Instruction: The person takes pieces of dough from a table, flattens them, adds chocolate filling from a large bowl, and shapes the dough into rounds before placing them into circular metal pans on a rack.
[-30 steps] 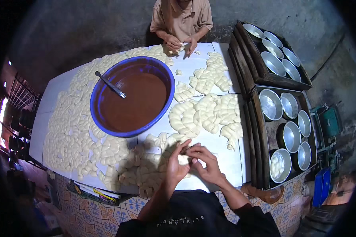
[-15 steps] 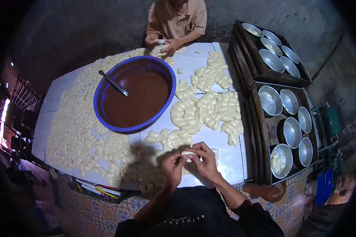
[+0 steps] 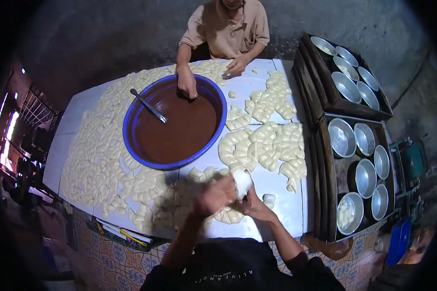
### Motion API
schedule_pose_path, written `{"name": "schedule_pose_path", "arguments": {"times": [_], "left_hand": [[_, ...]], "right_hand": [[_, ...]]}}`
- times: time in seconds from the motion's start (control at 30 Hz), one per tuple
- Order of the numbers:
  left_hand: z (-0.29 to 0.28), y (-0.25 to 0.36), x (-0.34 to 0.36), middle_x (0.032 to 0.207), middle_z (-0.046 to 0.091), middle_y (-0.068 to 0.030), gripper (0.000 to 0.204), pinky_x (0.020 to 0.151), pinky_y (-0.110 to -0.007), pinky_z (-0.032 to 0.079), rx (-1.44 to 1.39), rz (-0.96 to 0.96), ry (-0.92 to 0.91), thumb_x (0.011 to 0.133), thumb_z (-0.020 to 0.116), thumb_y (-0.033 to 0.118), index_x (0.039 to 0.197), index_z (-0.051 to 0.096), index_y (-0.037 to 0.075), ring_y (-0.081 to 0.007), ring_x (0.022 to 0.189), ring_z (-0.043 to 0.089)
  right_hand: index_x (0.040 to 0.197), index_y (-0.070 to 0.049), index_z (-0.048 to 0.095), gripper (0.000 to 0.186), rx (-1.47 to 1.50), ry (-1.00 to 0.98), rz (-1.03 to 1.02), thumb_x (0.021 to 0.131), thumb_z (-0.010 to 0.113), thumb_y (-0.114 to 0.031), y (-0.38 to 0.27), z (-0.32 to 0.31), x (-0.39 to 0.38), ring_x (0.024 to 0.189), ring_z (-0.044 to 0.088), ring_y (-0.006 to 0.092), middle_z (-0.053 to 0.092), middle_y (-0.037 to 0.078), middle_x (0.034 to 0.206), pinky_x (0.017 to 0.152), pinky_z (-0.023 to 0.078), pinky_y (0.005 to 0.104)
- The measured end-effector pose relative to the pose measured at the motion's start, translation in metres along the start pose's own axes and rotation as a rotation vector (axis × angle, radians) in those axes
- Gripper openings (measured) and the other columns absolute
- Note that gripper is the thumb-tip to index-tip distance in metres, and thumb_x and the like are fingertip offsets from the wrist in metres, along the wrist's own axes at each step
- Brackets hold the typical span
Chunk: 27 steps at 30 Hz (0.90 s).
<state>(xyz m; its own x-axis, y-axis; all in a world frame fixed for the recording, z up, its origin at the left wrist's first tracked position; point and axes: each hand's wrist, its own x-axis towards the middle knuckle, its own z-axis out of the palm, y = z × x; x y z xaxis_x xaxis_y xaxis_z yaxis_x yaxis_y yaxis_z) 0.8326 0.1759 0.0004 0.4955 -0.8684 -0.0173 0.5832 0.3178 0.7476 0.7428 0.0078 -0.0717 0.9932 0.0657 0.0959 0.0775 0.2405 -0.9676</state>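
My left hand (image 3: 213,194) is smeared by motion beside a pale lump of dough (image 3: 242,182); whether it grips the lump is unclear. My right hand (image 3: 255,208) is curled at the lump’s lower right, holding it. Around both hands, many soft pale dough pieces (image 3: 141,186) lie in clusters on the white tabletop (image 3: 73,140), partly in shadow. Beyond them sits a large blue tub (image 3: 131,145) of smooth brown liquid, with a metal spoon (image 3: 148,105) resting in it.
Across the table a co-worker in a beige shirt has one hand (image 3: 187,85) over the tub and the other (image 3: 235,67) on the dough. At right, two stacks of dark trays (image 3: 325,194) hold several round metal pans (image 3: 342,136), some containing dough.
My left hand has swung upward and the dough lump between my hands shows larger. The co-worker’s hands have separated, one moving down into the tub. The view has shifted slightly.
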Motion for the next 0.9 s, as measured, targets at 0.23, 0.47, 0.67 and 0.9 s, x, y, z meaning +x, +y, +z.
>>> {"name": "schedule_pose_path", "arguments": {"times": [0.23, 0.47, 0.67, 0.9], "left_hand": [[-0.227, 0.085, 0.057, 0.076, 0.064, -0.0091, 0.088, 0.077, -0.035, 0.046, 1.594, 0.260, 1.135, 0.093, 0.013, 0.068, 0.100, 0.068, 0.000, -0.0175, 0.074, 0.060], [-0.123, 0.104, 0.074, 0.062, 0.059, -0.0126, 0.091, 0.067, -0.038, 0.043, 1.285, -0.203, 0.702, 0.093, 0.009, 0.068, 0.083, 0.069, 0.000, -0.0240, 0.068, 0.059], [-0.146, 0.105, 0.072, 0.079, 0.067, -0.0186, 0.094, 0.090, -0.043, 0.041, 1.431, -0.170, 0.814, 0.090, 0.008, 0.071, 0.098, 0.070, 0.002, -0.0359, 0.088, 0.062], [-0.095, 0.114, 0.064, 0.082, 0.069, -0.0185, 0.100, 0.087, -0.041, 0.045, 1.159, -0.287, 0.757, 0.088, 0.005, 0.075, 0.091, 0.074, 0.001, -0.0317, 0.086, 0.064]], "right_hand": [[0.151, -0.027, -0.006, 0.113, 0.173, 0.175, -0.084, 0.075, 0.075, -0.052, 0.007, 0.035, 0.013, 0.114, 0.040, 0.0183, 0.031, 0.012, 0.145, 0.081, 0.042, 0.0260], [0.151, -0.018, 0.006, 0.088, 0.290, 0.201, -0.131, 0.086, 0.064, -0.007, 0.041, 0.008, 0.004, 0.109, 0.045, 0.0172, 0.037, 0.014, 0.140, 0.095, 0.043, 0.0305], [0.150, -0.011, 0.011, 0.082, 0.293, 0.209, -0.033, 0.088, 0.065, -0.012, 0.039, 0.021, 0.009, 0.108, 0.048, 0.0157, 0.043, 0.012, 0.136, 0.097, 0.040, 0.0307], [0.149, -0.011, 0.018, 0.070, 0.270, 0.287, 0.011, 0.093, 0.060, -0.015, 0.046, 0.018, -0.002, 0.105, 0.052, 0.0139, 0.050, 0.012, 0.131, 0.087, 0.044, 0.0257]]}}
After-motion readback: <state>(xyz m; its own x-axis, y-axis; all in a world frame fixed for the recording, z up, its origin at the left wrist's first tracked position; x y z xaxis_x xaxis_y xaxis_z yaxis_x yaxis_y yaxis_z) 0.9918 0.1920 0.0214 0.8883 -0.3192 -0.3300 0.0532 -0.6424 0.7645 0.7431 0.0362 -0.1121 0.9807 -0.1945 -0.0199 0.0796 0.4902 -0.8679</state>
